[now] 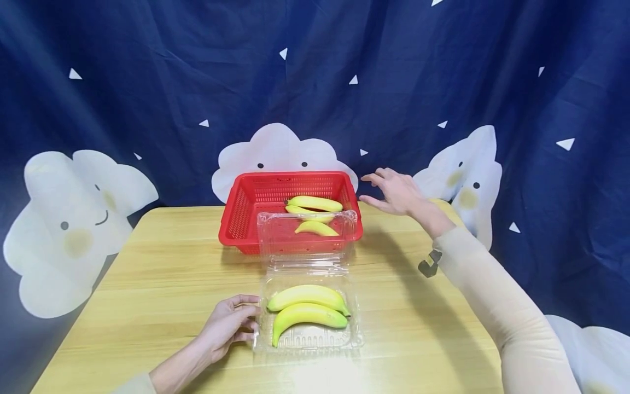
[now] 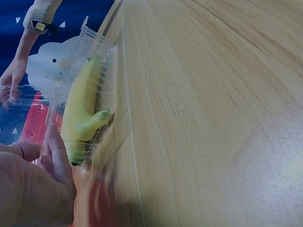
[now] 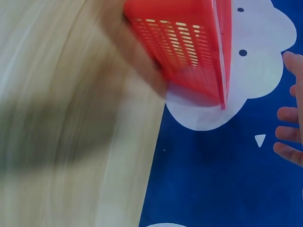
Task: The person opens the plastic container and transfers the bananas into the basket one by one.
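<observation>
A clear plastic clamshell container (image 1: 307, 343) stands on the table with its lid (image 1: 275, 246) raised at the back. Two yellow bananas with green tips, a rear banana (image 1: 310, 295) and a front banana (image 1: 309, 316), lie side by side in it. My left hand (image 1: 223, 327) touches the container's left edge with its fingertips; the left wrist view shows that hand (image 2: 35, 184) close against the container's side. To the right of a red basket (image 1: 290, 178), my right hand (image 1: 396, 191) hovers with fingers spread and nothing in them. Its fingers (image 3: 288, 132) enter the right wrist view at the edge.
Three bananas lie in the right part of the basket, among them a back banana (image 1: 315, 203) and a front banana (image 1: 317, 227) seen through the lid. The wooden table (image 1: 162, 273) ends just behind the basket, where a blue curtain (image 1: 315, 65) with white clouds hangs.
</observation>
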